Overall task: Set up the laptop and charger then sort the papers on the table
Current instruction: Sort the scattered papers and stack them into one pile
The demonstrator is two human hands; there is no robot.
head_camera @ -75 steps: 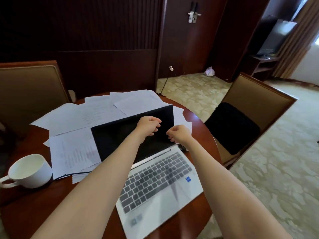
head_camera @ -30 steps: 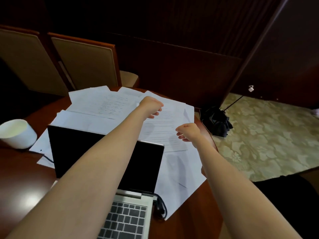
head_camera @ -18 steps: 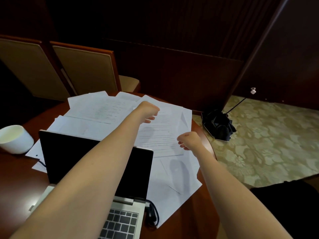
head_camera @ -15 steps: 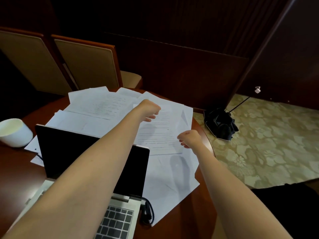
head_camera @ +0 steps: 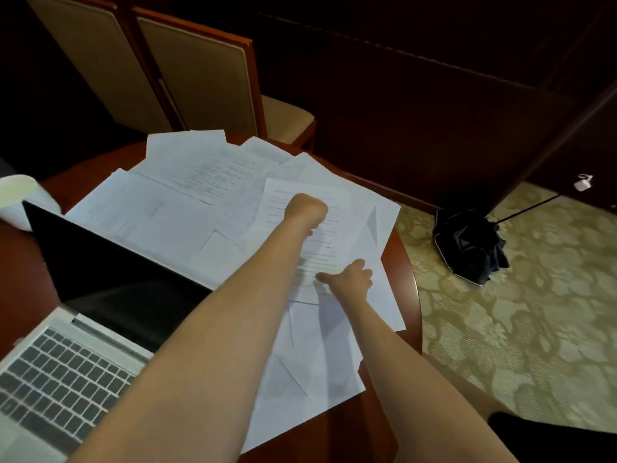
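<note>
An open silver laptop (head_camera: pixel 60 379) with a dark screen stands at the near left of the round wooden table (head_camera: pixel 405 262). Several white papers (head_camera: pixel 173 212) lie spread behind it and to its right. My left hand (head_camera: pixel 307 208) is curled over the middle of a printed sheet (head_camera: pixel 330 228) that lies on top of the pile, its fingers hidden underneath. My right hand (head_camera: pixel 350 279) pinches that sheet's near edge, thumb on top. My left forearm hides the laptop's right side, and no charger cable shows there.
A white cup (head_camera: pixel 16 198) stands at the table's left edge behind the laptop. Two padded chairs (head_camera: pixel 200 71) stand beyond the table. A folded black umbrella (head_camera: pixel 467 245) lies on the patterned carpet to the right. A small white plug (head_camera: pixel 582 183) on a cord hangs by the dark wall.
My hands left the laptop lid and went to the printed sheet behind it. In the last half second my view tilted down and my right hand's thumb came onto the sheet's near edge.
</note>
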